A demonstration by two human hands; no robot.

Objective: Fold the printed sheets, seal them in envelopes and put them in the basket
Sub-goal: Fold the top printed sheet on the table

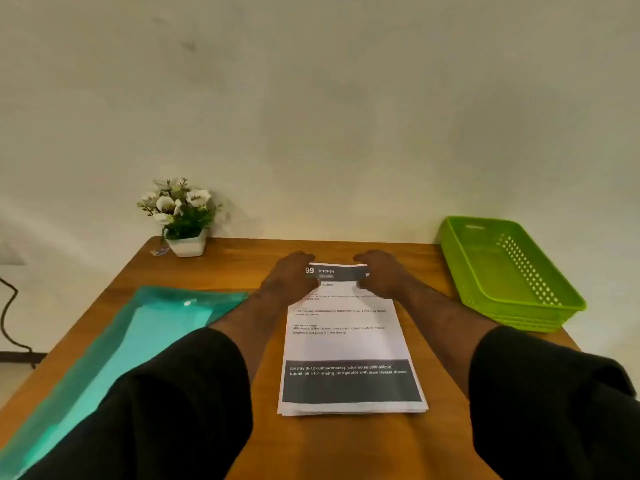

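A stack of printed sheets (349, 344) lies in the middle of the wooden table (346, 445), its dark footer band toward me. My left hand (287, 277) pinches the far left corner of the top sheet, and my right hand (381, 273) pinches the far right corner. The far edge of that sheet is lifted slightly off the stack. A green plastic basket (554, 308) stands at the table's right edge, with nothing in it. A teal plastic folder (145, 327) lies on the left; pale flat items show through it.
A small white pot of artificial flowers (183, 220) stands at the table's far left corner against the pale wall. A dark cable (8, 317) hangs beyond the table's left side. Bare wood shows between the sheets and the basket.
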